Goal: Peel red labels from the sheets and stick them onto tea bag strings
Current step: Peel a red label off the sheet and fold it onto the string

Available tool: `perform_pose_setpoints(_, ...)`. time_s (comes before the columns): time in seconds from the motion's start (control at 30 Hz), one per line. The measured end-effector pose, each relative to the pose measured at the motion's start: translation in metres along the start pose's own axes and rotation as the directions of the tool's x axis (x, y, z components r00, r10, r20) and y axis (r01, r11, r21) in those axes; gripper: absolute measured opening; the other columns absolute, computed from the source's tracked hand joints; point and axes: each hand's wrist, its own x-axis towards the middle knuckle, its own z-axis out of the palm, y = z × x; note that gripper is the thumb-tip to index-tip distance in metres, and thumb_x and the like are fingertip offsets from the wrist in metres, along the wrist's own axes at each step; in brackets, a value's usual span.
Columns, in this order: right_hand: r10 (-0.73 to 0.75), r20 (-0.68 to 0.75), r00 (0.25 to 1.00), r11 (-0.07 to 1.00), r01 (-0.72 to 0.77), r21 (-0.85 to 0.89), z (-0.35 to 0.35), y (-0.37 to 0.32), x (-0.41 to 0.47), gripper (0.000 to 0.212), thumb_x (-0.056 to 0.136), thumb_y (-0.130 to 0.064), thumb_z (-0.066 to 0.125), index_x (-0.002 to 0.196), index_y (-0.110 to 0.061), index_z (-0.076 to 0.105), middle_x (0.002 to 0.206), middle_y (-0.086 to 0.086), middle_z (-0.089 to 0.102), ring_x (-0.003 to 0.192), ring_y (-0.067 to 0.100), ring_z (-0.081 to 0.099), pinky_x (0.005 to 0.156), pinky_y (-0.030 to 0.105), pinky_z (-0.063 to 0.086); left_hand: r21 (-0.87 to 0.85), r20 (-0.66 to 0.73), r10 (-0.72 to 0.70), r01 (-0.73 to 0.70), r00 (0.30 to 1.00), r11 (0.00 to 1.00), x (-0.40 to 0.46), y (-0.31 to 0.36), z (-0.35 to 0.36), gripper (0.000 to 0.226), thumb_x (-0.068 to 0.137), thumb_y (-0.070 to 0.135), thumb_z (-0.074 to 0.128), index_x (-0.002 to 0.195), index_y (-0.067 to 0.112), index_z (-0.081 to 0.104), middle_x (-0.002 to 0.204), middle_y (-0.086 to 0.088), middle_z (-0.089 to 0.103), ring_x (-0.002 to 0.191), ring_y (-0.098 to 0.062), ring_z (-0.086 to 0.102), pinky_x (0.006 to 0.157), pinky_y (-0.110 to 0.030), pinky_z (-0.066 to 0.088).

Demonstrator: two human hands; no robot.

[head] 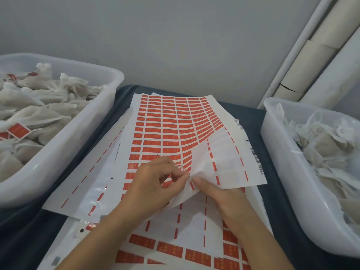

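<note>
A sheet of red labels lies on top of other sheets in the middle, its near right part peeled bare and curled up. My left hand hovers over the sheet's near edge, thumb and fingers pinching something small and pale at the lifted edge; I cannot tell whether it is a label or a string. My right hand grips the curled-up bare part of the sheet from below, thumb on top. More label sheets lie underneath, nearer to me.
A white tub on the left holds several tea bags, some with red labels. Another white tub on the right holds tea bags with loose white strings. A dark blue cloth covers the table. Pale pipes stand at the back right.
</note>
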Motion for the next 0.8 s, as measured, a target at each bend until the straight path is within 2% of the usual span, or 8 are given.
perform_pose_setpoints(0.17, 0.040, 0.017, 0.999, 0.998, -0.040, 0.041, -0.001, 0.001, 0.000, 0.050, 0.058, -0.049, 0.076, 0.102, -0.054, 0.053, 0.099, -0.018, 0.068, 0.095, 0.013, 0.066, 0.084, 0.039, 0.055, 0.077, -0.047, -0.021, 0.024, 0.999, 0.997, 0.002, -0.001, -0.002, 0.021, 0.076, 0.030, 0.070, 0.074, 0.044, 0.054, 0.085, 0.025, 0.056, 0.088, 0.007, 0.052, 0.071, -0.001, 0.041)
perform_pose_setpoints(0.27, 0.050, 0.036, 0.998, 0.995, -0.053, 0.087, 0.000, -0.001, 0.000, 0.036, 0.057, -0.045, 0.076, 0.088, -0.055, 0.060, 0.095, -0.014, 0.071, 0.091, 0.014, 0.068, 0.084, 0.041, 0.054, -0.031, -0.137, -0.146, 0.143, 0.980, 0.989, 0.005, 0.001, -0.003, 0.015, 0.077, 0.027, 0.069, 0.071, 0.036, 0.059, 0.082, 0.024, 0.058, 0.081, 0.005, 0.056, 0.062, -0.005, 0.046)
perform_pose_setpoints(0.37, 0.094, 0.027, 0.995, 0.985, -0.097, 0.142, -0.002, -0.005, 0.001, 0.030, 0.065, -0.041, 0.073, 0.094, -0.040, 0.064, 0.090, -0.007, 0.073, 0.080, 0.014, 0.071, 0.068, 0.031, 0.057, -0.321, -0.233, -0.372, 0.290, 0.899, 0.902, 0.010, 0.006, -0.010, 0.011, 0.065, 0.037, 0.066, 0.072, 0.029, 0.065, 0.074, 0.017, 0.066, 0.064, -0.009, 0.063, 0.053, -0.010, 0.049)
perform_pose_setpoints(0.43, 0.154, 0.100, 0.983, 0.981, -0.164, 0.101, -0.002, -0.010, -0.001, 0.024, 0.076, -0.047, 0.062, 0.083, -0.025, 0.068, 0.078, 0.001, 0.073, 0.064, 0.017, 0.070, 0.051, 0.020, 0.051, -0.430, -0.294, -0.420, 0.274, 0.859, 0.860, 0.012, 0.009, -0.013, 0.020, 0.059, 0.043, 0.061, 0.072, 0.029, 0.066, 0.071, 0.019, 0.068, 0.067, 0.000, 0.064, 0.046, -0.006, 0.045)
perform_pose_setpoints(0.47, 0.197, 0.157, 0.968, 0.975, -0.210, 0.068, -0.001, -0.011, -0.002, 0.035, 0.081, -0.050, 0.055, 0.074, -0.019, 0.070, 0.070, 0.006, 0.070, 0.055, 0.018, 0.066, 0.046, 0.020, 0.047, -0.441, -0.326, -0.426, 0.263, 0.844, 0.858, 0.011, 0.011, -0.014, 0.021, 0.059, 0.045, 0.060, 0.073, 0.031, 0.066, 0.072, 0.026, 0.067, 0.068, 0.007, 0.063, 0.045, -0.004, 0.043)
perform_pose_setpoints(0.57, 0.309, 0.367, 0.878, 0.945, -0.327, -0.014, 0.000, -0.013, -0.008, 0.051, 0.085, -0.053, 0.047, 0.069, -0.009, 0.067, 0.062, 0.010, 0.065, 0.047, 0.017, 0.061, 0.045, 0.020, 0.042, -0.460, -0.377, -0.408, 0.214, 0.831, 0.862, 0.009, 0.013, -0.016, 0.029, 0.060, 0.051, 0.057, 0.080, 0.032, 0.067, 0.074, 0.033, 0.064, 0.069, 0.012, 0.061, 0.045, -0.003, 0.042)
perform_pose_setpoints(0.67, 0.352, 0.617, 0.704, 0.921, -0.380, -0.092, 0.004, -0.014, -0.013, 0.055, 0.079, -0.066, 0.046, 0.074, -0.016, 0.069, 0.073, 0.003, 0.070, 0.057, 0.010, 0.065, 0.057, 0.016, 0.048, -0.419, -0.356, -0.320, 0.156, 0.878, 0.895, 0.007, 0.015, -0.016, 0.038, 0.053, 0.059, 0.055, 0.076, 0.031, 0.067, 0.078, 0.029, 0.065, 0.077, 0.009, 0.061, 0.051, -0.001, 0.043)
perform_pose_setpoints(0.8, 0.149, 0.714, 0.684, 0.896, -0.399, 0.195, 0.004, -0.016, -0.014, 0.056, 0.086, -0.064, 0.042, 0.107, -0.018, 0.067, 0.083, 0.002, 0.071, 0.066, 0.009, 0.067, 0.061, 0.020, 0.050, -0.316, -0.234, -0.114, 0.035, 0.965, 0.948, 0.001, 0.019, -0.011, 0.027, 0.061, 0.055, 0.056, 0.073, 0.032, 0.067, 0.080, 0.018, 0.065, 0.079, -0.004, 0.061, 0.060, -0.007, 0.047)
